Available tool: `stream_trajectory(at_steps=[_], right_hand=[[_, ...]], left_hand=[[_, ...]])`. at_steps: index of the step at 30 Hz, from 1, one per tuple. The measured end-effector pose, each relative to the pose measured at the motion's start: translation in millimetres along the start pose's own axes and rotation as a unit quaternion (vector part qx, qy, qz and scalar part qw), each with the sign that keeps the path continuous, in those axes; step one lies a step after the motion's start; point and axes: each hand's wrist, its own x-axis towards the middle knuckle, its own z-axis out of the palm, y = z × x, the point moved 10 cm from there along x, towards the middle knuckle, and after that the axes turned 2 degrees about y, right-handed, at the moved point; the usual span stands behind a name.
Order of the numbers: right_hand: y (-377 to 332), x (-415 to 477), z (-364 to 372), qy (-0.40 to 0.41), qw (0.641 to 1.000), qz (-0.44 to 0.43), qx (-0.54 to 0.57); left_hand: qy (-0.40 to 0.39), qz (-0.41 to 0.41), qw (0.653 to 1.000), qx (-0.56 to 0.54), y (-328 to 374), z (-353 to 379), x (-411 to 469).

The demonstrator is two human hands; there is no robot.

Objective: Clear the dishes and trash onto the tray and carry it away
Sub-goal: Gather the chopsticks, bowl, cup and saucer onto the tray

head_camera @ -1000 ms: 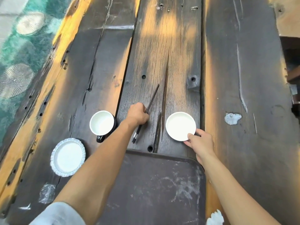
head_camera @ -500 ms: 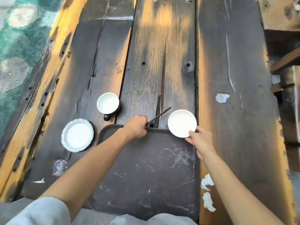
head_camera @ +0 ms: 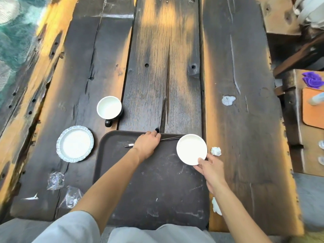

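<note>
Head view: chopsticks [head_camera: 171, 137] flat across tray [head_camera: 157, 190], tips rightward.

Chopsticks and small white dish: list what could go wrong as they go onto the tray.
1. The chopsticks lie along the tray's far rim under the left hand; they might roll off.
2. The right hand pinches the small white dish by one edge only, over the tray's right rim; it could tip.

chopsticks [head_camera: 171, 137] mid-length hidden (under left hand [head_camera: 147, 144])
</note>
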Motion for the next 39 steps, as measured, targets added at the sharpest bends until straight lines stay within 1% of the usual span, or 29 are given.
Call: stream_trajectory(at_steps=[3,5,8,15,23,34,39], right_hand=[[11,1,1,-0.003,1.0,0.013,-0.004],[15,1,2,-0.004,1.0,0.018,-0.005],[17,3,3,-0.01,1.0,0.016,-0.003],[20,11,6,-0.012,1.0,0.02,0.003],[29,17,5,0.0,1.0,0.026,0.014],[31,26,9,0.019,0.998,0.027,0.056],[30,27,9,0.013,0.998,0.032,0.06]], left_hand=[[0.022,0.003,1.0,-0.002,0,1,-5],[0.068,-0.004,0.998,-0.009,-2,-4,-9],[0.102,-0.013,0.995,-0.014,-9,-6,-11],[0.073,-0.011,0.997,-0.028,-9,-6,-10],[0.091,-0.035,0.993,-0.062,-21,-8,-5],[0.075,-0.054,0.995,-0.026,-24,-12,-6],[0.082,-0.055,0.995,-0.025,-23,-11,-8]])
